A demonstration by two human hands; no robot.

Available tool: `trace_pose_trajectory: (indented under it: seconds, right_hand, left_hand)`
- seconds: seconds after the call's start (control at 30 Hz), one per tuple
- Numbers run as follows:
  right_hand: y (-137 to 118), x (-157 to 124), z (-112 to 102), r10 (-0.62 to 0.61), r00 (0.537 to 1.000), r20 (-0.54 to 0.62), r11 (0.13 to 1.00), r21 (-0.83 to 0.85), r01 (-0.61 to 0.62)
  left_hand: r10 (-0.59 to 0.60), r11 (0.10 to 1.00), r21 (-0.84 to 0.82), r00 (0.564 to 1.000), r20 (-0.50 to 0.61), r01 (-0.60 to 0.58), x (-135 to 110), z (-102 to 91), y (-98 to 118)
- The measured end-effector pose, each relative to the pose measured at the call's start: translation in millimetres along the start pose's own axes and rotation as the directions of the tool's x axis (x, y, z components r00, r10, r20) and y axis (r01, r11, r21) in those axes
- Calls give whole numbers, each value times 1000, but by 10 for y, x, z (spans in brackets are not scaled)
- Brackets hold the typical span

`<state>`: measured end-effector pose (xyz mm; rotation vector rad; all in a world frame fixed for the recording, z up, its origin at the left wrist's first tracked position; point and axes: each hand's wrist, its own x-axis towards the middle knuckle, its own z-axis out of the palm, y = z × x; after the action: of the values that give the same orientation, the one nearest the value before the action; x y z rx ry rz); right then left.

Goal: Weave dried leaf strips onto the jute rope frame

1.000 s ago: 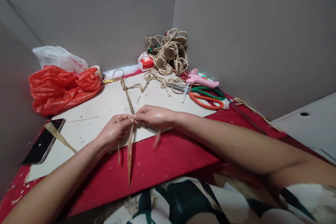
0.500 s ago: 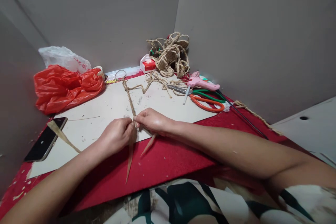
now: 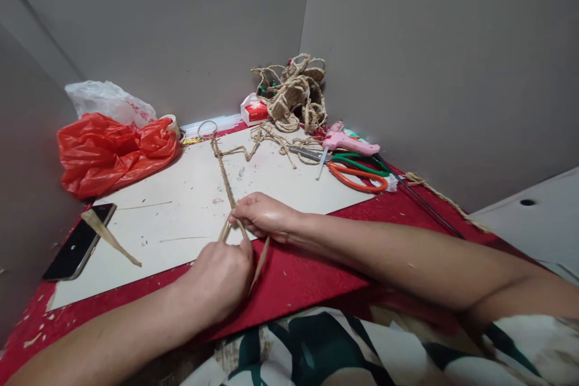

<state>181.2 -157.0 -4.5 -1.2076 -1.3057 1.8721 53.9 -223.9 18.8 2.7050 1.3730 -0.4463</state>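
A thin braid (image 3: 227,182) of tan plant fibre runs from a metal ring (image 3: 207,129) down the white board. My right hand (image 3: 262,215) pinches the braid's lower end. Lower and nearer to me, my left hand (image 3: 225,277) is closed round the loose fibre strips (image 3: 242,228) that fan out below that pinch. Another flat strip (image 3: 259,266) hangs beneath my right hand, over the red cloth. The fingertips of my left hand are mostly hidden behind its back.
Scissors (image 3: 357,174) and a pink glue gun (image 3: 348,141) lie to the right, its black cord trailing rightward. Behind stand a heap of fibre cord (image 3: 294,99) and a tissue pack (image 3: 254,110). A red plastic bag (image 3: 117,154) and a phone (image 3: 76,247) with a dry leaf strip (image 3: 113,239) are left.
My left hand has moved from beside the right hand down toward me, onto the strips. My right hand stays at the braid's end, slightly lower.
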Motion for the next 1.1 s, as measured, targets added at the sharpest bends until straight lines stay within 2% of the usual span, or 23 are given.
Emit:
trace_pose_trajectory:
  seconds: [0.07, 0.1, 0.13, 0.17, 0.2, 0.23, 0.27, 0.3, 0.33, 0.37, 0.4, 0.43, 0.47, 0.5, 0.53, 0.6, 0.67, 0.77, 0.87, 0.93, 1.03, 1.1]
  right_hand:
    - [-4, -3, -3, 11, 1000, 3, 999, 32, -11]
    - [-7, -5, -5, 11, 1000, 8, 999, 51, -11]
    - [-11, -6, -8, 9, 1000, 17, 997, 75, -10]
    - [-15, -7, -11, 6, 999, 32, 995, 103, -9]
    - [-20, -8, -13, 2, 999, 52, 991, 132, -9]
    - [-25, -7, -15, -4, 997, 71, 987, 159, -8]
    - [-29, -6, -16, -12, 996, 89, 983, 181, -4]
    - [-32, -4, -17, -18, 994, 105, 981, 195, -3]
    - [-33, -1, -18, -21, 993, 117, 980, 199, -2]
    - [-32, 3, -20, -23, 992, 126, 981, 194, -2]
    - [-31, 8, -25, -25, 991, 131, 984, 179, 1]
    - [-30, 13, -33, -25, 991, 134, 988, 155, 4]
    - [-30, 20, -46, -22, 990, 137, 993, 122, 5]
    - [-32, 28, -64, -19, 990, 141, 997, 78, 8]
    - [-36, 36, -87, -17, 989, 147, 1000, 21, 14]
    - [-52, 56, -140, -35, 986, 161, 989, -134, 57]
    - [-72, 72, -187, -96, 975, 199, 935, -318, 157]
    - [-94, 74, -212, -192, 955, 227, 755, -588, 291]
    - [-109, 40, -196, -258, 945, 201, 535, -785, 313]
    - [-136, 2, -192, -274, 938, 212, 424, -849, 316]
    - [-213, -72, -206, -269, 936, 226, 331, -891, 310]
    - [-263, -125, -209, -261, 935, 241, 325, -890, 321]
  left_hand:
    - [128, 977, -175, 991, 31, -121, -94, -89, 15]
    - [163, 943, -297, 986, 12, -152, -121, -135, -12]
    - [148, 895, -419, 988, -46, -154, -126, -177, -65]
    - [71, 837, -530, 988, -137, -133, -105, -208, -141]
    - [-64, 773, -625, 967, -248, -109, -61, -226, -232]
    - [-244, 706, -702, 900, -361, -90, 4, -228, -329]
    - [-412, 629, -771, 800, -436, -96, 81, -215, -423]
    - [-509, 521, -844, 748, -425, -125, 163, -187, -502]
    - [-548, 363, -921, 767, -332, -139, 240, -148, -559]
    - [-514, 177, -977, 835, -197, -121, 306, -103, -593]
    - [-416, 9, -997, 907, -68, -70, 357, -56, -604]
    - [-296, -117, -993, 954, 44, 10, 391, -11, -599]
    - [-192, -186, -979, 974, 121, 85, 410, 28, -586]
    - [-136, -206, -969, 977, 163, 133, 418, 58, -573]
    - [-133, -191, -970, 975, 177, 150, 418, 79, -566]
    - [-202, -109, -987, 970, 138, 118, 414, 95, -578]
    - [-244, -15, -997, 967, 72, 71, 416, 90, -609]
    - [-202, 56, -997, 979, 37, 50, 427, 79, -635]
    - [-177, 40, -998, 984, 33, 41, 426, 87, -615]
    - [-195, 40, -998, 980, 33, 42, 422, 101, -598]
    - [-232, 56, -998, 972, 24, 38, 423, 132, -589]
    - [-243, 48, -998, 970, 18, 31, 430, 154, -591]
